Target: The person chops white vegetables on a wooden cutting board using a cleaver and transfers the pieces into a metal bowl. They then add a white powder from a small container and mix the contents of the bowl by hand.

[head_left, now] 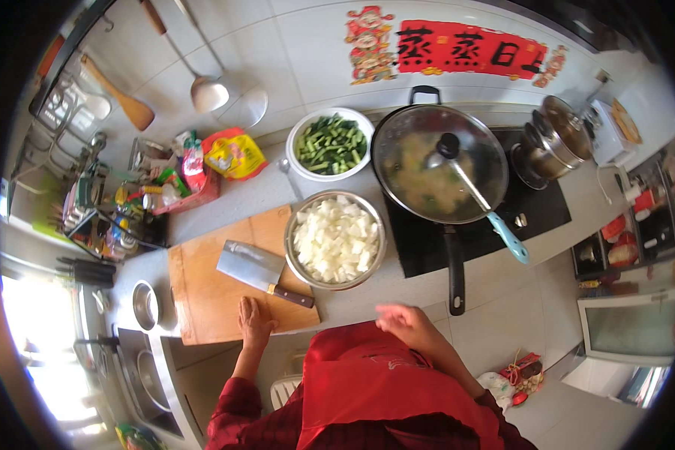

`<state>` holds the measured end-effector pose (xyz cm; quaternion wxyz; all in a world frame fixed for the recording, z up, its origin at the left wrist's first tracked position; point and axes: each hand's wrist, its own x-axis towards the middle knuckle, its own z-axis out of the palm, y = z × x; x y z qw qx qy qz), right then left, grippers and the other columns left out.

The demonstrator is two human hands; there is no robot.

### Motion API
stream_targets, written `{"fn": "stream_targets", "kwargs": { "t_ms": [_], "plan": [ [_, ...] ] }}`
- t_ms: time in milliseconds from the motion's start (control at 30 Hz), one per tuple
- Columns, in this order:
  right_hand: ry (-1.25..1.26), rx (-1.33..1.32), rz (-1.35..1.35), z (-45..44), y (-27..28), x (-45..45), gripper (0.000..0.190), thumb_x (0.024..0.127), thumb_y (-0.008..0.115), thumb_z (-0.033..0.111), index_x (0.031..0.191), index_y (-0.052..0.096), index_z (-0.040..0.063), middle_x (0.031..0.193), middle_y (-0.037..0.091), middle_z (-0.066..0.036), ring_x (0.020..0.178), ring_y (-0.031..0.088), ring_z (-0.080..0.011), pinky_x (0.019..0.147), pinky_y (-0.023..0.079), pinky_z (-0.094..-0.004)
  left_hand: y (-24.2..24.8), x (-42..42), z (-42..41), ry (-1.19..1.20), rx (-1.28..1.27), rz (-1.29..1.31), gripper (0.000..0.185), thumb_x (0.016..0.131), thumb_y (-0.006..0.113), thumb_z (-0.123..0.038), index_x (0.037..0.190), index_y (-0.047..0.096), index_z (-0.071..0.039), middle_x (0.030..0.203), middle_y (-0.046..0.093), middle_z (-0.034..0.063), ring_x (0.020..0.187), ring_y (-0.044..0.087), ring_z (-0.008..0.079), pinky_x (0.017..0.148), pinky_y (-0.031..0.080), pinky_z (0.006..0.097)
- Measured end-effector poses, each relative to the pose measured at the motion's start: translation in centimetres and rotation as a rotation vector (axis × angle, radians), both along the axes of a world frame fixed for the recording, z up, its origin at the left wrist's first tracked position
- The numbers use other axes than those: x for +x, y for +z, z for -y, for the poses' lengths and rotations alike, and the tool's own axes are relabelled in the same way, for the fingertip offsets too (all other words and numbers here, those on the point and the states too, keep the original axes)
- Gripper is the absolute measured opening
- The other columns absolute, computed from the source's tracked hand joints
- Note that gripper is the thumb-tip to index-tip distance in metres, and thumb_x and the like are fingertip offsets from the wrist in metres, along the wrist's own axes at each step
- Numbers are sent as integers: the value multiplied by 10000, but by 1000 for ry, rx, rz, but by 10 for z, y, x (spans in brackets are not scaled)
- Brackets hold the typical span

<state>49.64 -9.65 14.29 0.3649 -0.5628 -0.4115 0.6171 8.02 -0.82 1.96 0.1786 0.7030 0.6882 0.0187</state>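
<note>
My left hand rests palm down on the wooden cutting board, fingers slightly apart and holding nothing. Just beyond it lies a cleaver with a dark wooden handle. A steel bowl heaped with diced white pieces stands against the board's right side. My right hand hovers in front of the counter edge, near my red apron; nothing shows in it, and its fingers are partly curled. A wok under a glass lid sits on the black cooktop, its long handle pointing toward me.
A white bowl of chopped greens stands behind the steel bowl. A blue-handled utensil lies across the lid. A steamer pot is at right. At left are a small metal bowl, a sink and a seasoning basket.
</note>
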Motion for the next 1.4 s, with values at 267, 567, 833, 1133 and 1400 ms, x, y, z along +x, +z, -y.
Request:
{"fn": "stream_targets", "kwargs": {
  "t_ms": [267,567,833,1133,1400],
  "plan": [
    [-235,509,659,-111,-4,-25,418,865,656,166,1243,575,7,1139,641,-187,1055,593,-316,934,461,-378,14,7,2,27,113,63,973,560,840,-197,1396,412,57,1494,301,301,1394,301,415,1139,290,446],
    [176,946,782,-255,0,-85,278,817,628,122,1077,636,26,1061,608,-149,1021,536,-356,897,441,-442,5,10,-10,171,104,66,926,548,841,-232,1384,477,-68,1511,339,192,1402,330,331,1081,349,481],
    [502,842,907,-210,-43,-83,296,780,639,145,1070,648,86,1082,591,-89,1091,508,-323,936,410,-454,-4,10,3,238,140,104,987,486,866,-249,1381,488,-73,1513,340,197,1416,317,329,1083,330,480],
    [393,701,400,-188,38,-115,258,861,623,103,1085,645,-23,1073,660,-207,1015,632,-347,898,491,-406,10,15,3,346,-22,215,982,528,854,-203,1429,467,-149,1592,210,118,1481,164,271,1153,170,563],
    [601,660,594,-141,-23,-187,369,820,683,130,1144,607,-31,1094,634,-222,1017,606,-375,906,482,-431,20,14,11,296,44,249,959,572,840,-206,1442,441,-132,1584,222,137,1476,179,281,1149,177,555]
  ]
}}
